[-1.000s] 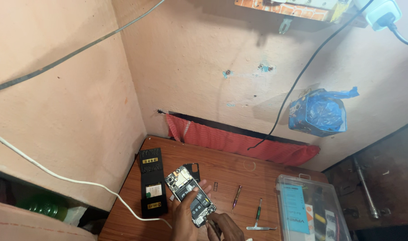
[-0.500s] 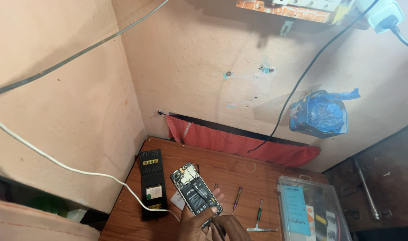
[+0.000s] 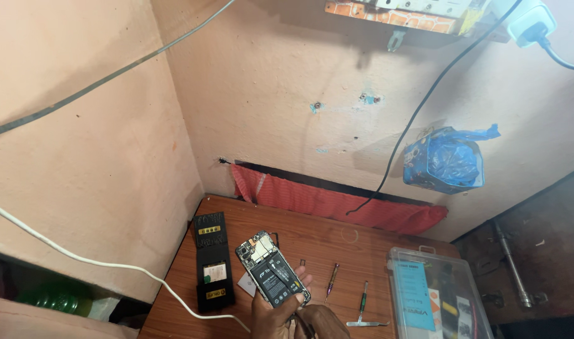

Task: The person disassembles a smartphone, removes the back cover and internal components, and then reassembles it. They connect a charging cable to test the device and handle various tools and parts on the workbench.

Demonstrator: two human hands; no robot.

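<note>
An opened phone [image 3: 272, 276] with its back cover off shows its dark battery and circuit board. My left hand [image 3: 268, 314] grips it from below, fingers curled round its lower right edge, and keeps it just above the wooden table [image 3: 337, 242]. My right hand [image 3: 328, 323] sits at the frame's bottom edge, right beside the phone's lower end. It pinches a thin dark tool [image 3: 304, 324] that points toward the phone. Both hands are cut off by the frame.
A long black panel [image 3: 212, 260] lies left of the phone. Two small screwdrivers [image 3: 331, 282] [image 3: 362, 300] and tweezers [image 3: 368, 324] lie to the right, then a clear plastic parts box [image 3: 437, 301]. A white cable [image 3: 111, 267] crosses the table corner. Red cloth [image 3: 337, 202] lines the back wall.
The phone has turned a little in my left hand and shifted slightly right. Both hands have sunk lower in the view. My right hand stays at the phone's lower end.
</note>
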